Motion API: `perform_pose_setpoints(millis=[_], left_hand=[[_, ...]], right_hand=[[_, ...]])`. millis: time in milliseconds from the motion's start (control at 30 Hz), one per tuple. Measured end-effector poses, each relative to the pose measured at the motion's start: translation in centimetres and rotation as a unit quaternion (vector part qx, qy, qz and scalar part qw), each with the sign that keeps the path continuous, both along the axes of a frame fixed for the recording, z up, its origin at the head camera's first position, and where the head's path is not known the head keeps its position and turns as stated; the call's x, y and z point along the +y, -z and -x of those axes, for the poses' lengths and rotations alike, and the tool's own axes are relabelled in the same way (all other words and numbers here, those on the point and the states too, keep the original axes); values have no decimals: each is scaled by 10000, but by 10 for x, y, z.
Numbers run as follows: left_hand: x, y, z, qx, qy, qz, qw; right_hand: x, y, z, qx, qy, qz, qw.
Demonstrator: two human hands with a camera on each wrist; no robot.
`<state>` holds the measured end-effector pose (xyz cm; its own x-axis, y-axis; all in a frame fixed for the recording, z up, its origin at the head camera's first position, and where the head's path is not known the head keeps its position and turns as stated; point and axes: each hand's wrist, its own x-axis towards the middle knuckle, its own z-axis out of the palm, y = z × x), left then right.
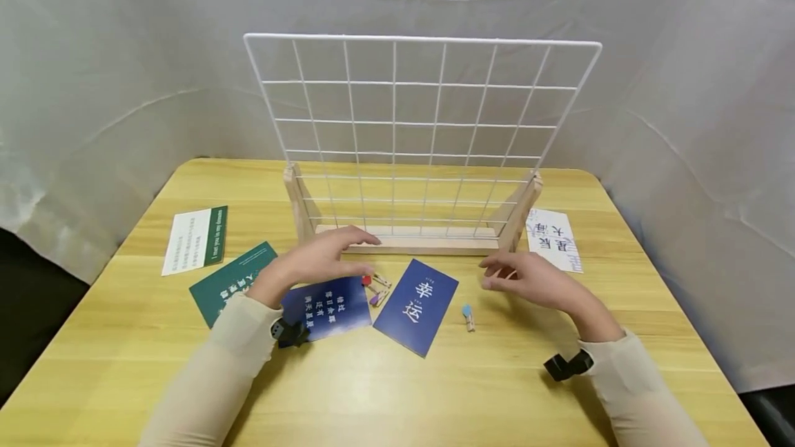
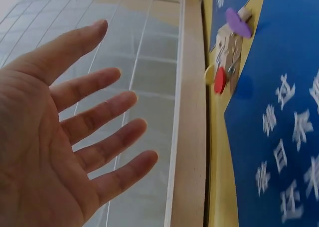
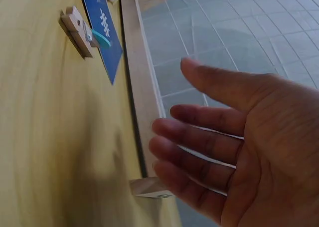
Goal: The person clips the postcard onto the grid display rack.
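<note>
The white wire grid (image 1: 394, 122) stands beyond both empty hands: the left hand (image 1: 319, 259) has fingers spread, the right hand (image 1: 542, 281) fingers loosely bent. Between them lies a slanted blue card (image 1: 417, 307); a blue-topped clothespin (image 1: 468, 319) lies between card and right hand.

- Left arm (image 1: 205, 378), sleeved in cream fabric, reaches forward and inward from lower left.
- Left hand (image 1: 319, 257) bare; fingers (image 2: 102, 114) spread, nearly straight; thumb (image 2: 67, 50) clear of them.
- Right arm (image 1: 642, 392), likewise cream-sleeved, angles forward and inward from lower right.
- Right hand (image 1: 540, 281) bare; fingers gently bent, closer together; thumb apart.
- Hands well apart, palms roughly inward.
</note>
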<state>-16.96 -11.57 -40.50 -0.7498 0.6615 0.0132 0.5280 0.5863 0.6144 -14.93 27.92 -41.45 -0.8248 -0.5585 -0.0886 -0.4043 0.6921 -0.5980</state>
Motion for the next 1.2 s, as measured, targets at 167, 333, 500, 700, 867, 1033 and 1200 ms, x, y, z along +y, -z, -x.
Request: perform_pose_setpoints(millis=[167, 333, 500, 700, 867, 1033, 1200], left_hand=[[20, 4, 2, -127, 346, 187, 9991], [39, 5, 10, -322, 404, 296, 9982], [50, 8, 19, -419, 468, 235, 9977], [62, 11, 24, -421, 554, 335, 9970], [73, 13, 22, -248, 662, 554, 9960], [80, 21, 20, -62, 595, 713, 9957], [86, 30, 16, 144, 673, 916, 9934]], right_hand=[[-6, 9, -4, -396, -237, 141, 9988], [-10, 15, -3, -353, -511, 246, 9978], [-11, 17, 1, -379, -693, 293, 9964], [-14, 19, 2, -694, -697, 383, 9944], [-16, 18, 1, -943, -782, 519, 9911], [-19, 20, 0, -1067, -923, 702, 9875], [-21, 25, -1, -1175, -1114, 852, 9831]])
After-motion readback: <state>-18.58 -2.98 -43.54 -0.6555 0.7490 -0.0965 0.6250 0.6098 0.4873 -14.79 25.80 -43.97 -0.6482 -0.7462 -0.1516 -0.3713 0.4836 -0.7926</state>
